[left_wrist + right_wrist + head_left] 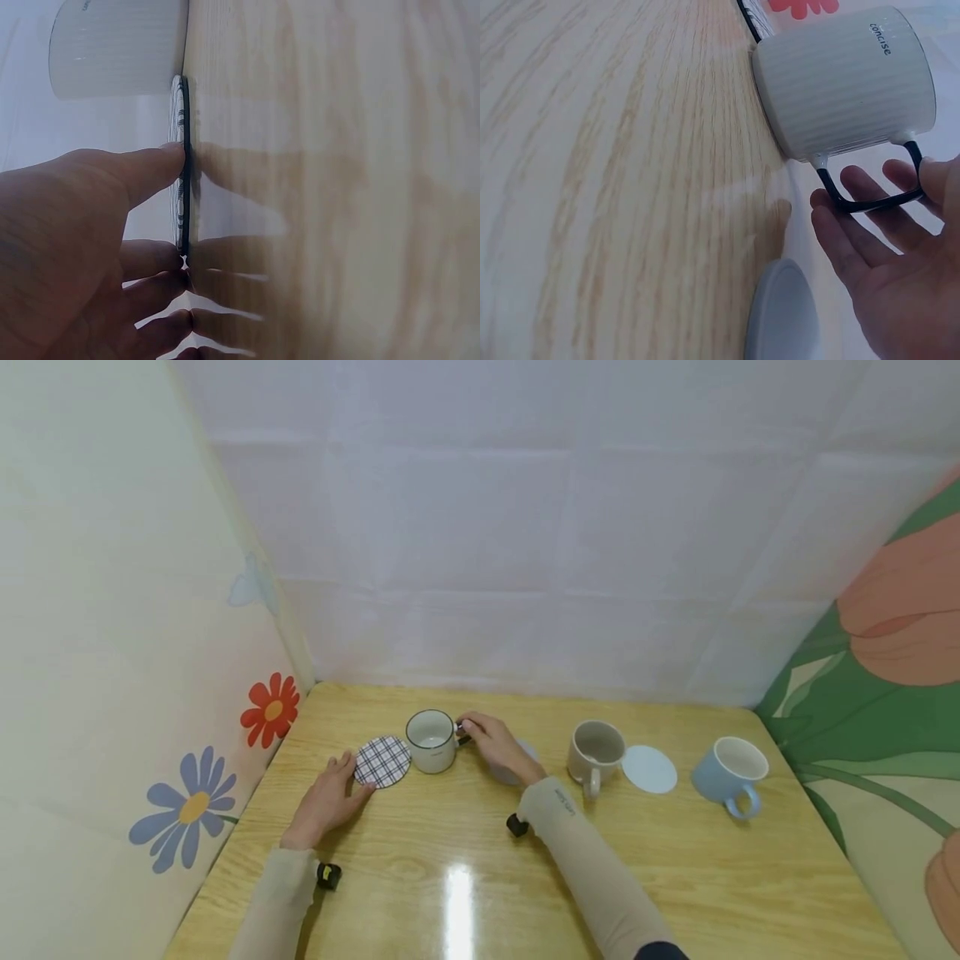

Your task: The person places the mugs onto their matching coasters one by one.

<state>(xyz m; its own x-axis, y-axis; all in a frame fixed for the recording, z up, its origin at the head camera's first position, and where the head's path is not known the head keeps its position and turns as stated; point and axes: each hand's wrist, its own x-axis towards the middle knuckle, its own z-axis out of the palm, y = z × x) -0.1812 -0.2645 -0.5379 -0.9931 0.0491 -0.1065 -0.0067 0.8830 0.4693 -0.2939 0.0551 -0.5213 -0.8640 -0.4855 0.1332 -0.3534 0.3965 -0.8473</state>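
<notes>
A white mug (431, 743) with a dark rim and black handle stands at the left part of the table, close beside a round checked coaster (382, 762). My right hand (497, 745) holds the mug by its handle (877, 202), thumb at the upper end and fingers behind the loop. The word "concise" shows on the mug's ribbed side in the right wrist view. My left hand (326, 797) pinches the checked coaster at its edge, thumb (154, 169) on the near side and index finger on the left. The coaster lies flat on the wood.
A grey coaster (784, 319) lies partly hidden under my right wrist in the head view. Further right come a beige mug (596, 753), a pale blue coaster (649, 769) and a blue mug (729, 770). A white cloth wall (480, 635) borders the table's back edge.
</notes>
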